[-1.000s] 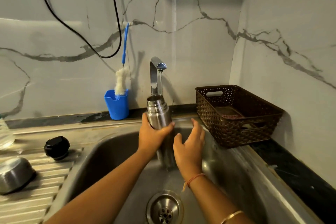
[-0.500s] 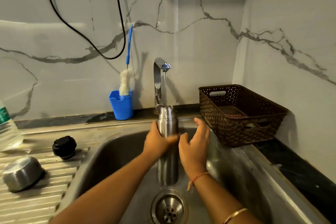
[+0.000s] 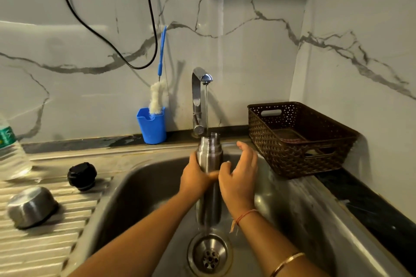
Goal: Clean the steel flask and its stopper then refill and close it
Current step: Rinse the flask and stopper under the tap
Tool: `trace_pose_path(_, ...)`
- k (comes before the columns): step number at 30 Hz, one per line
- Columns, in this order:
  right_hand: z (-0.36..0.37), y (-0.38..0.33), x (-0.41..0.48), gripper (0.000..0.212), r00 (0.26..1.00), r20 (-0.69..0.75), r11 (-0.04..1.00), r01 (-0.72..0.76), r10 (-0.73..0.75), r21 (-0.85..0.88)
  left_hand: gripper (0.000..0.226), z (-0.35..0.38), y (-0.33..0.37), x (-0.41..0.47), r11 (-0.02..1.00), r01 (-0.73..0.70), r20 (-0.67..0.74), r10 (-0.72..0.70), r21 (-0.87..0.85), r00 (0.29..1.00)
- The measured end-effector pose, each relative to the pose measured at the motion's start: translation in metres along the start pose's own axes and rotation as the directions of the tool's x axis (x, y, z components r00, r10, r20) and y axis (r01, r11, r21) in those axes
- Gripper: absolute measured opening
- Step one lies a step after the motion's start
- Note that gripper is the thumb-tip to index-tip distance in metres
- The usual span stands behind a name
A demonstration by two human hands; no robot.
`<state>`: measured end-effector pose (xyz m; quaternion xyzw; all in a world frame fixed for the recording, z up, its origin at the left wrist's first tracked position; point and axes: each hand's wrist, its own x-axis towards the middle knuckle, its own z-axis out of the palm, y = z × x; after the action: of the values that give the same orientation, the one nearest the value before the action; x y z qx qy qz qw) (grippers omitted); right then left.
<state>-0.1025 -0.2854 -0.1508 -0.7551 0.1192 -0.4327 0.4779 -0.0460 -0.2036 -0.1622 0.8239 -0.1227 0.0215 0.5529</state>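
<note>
The steel flask (image 3: 209,155) stands upright over the sink bowl, its open mouth under a thin stream of water from the tap (image 3: 199,87). My left hand (image 3: 194,176) grips the flask's body from the left. Beside the flask on its right, my right hand (image 3: 238,175) has its fingers spread, the thumb touching the flask's side. Water drips off the flask's bottom toward the drain (image 3: 209,255). The black stopper (image 3: 82,175) lies on the ribbed drainboard at the left, with the steel cup lid (image 3: 31,206) upside down in front of it.
A blue cup (image 3: 153,126) with a white bottle brush (image 3: 157,96) stands behind the sink, left of the tap. A brown plastic basket (image 3: 299,139) sits on the counter at the right. A clear water bottle (image 3: 10,148) shows at the left edge. A black cable hangs on the wall.
The flask has dropped lower into the sink, away from the spout, with my left hand on it. My right hand stayed close beside it. The view shifted slightly.
</note>
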Motion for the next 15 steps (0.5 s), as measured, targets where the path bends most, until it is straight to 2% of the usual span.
trace_pose_path(3,-0.002,0.001,0.002,0.052,1.000,0.011,1.000,-0.029,0.029,0.007,0.071,-0.006,0.032,0.016,0.986,-0.140,-0.097,0.131,-0.089,0.987)
trace_pose_path(4,-0.002,0.001,0.002,0.053,1.000,-0.003,1.000,-0.028,0.028,0.013,0.071,-0.007,0.037,0.021,0.983,-0.144,-0.123,0.129,-0.116,0.984)
trace_pose_path(6,-0.001,0.000,0.001,0.056,0.999,-0.020,1.000,-0.026,0.027,0.011,0.075,-0.008,0.030,0.024,0.995,-0.028,-0.066,0.022,-0.097,0.998)
trace_pose_path(8,0.000,-0.001,0.000,0.055,1.000,-0.017,1.000,-0.012,0.012,0.012,0.080,-0.003,0.011,0.013,0.994,0.099,0.032,-0.100,0.038,0.994)
trace_pose_path(9,0.000,0.000,0.001,0.055,1.000,-0.017,1.000,-0.008,0.008,0.016,0.079,0.000,0.006,0.009,0.990,0.108,0.036,-0.112,0.085,0.993)
trace_pose_path(11,0.001,0.000,0.002,0.055,1.000,-0.020,1.000,-0.010,0.010,0.017,0.077,0.002,0.009,0.009,0.996,0.055,-0.029,-0.053,0.074,0.998)
trace_pose_path(15,-0.001,0.002,0.005,0.055,0.999,-0.028,1.000,-0.021,0.022,0.022,0.069,-0.010,0.039,0.022,0.991,-0.097,-0.192,0.078,-0.093,0.978)
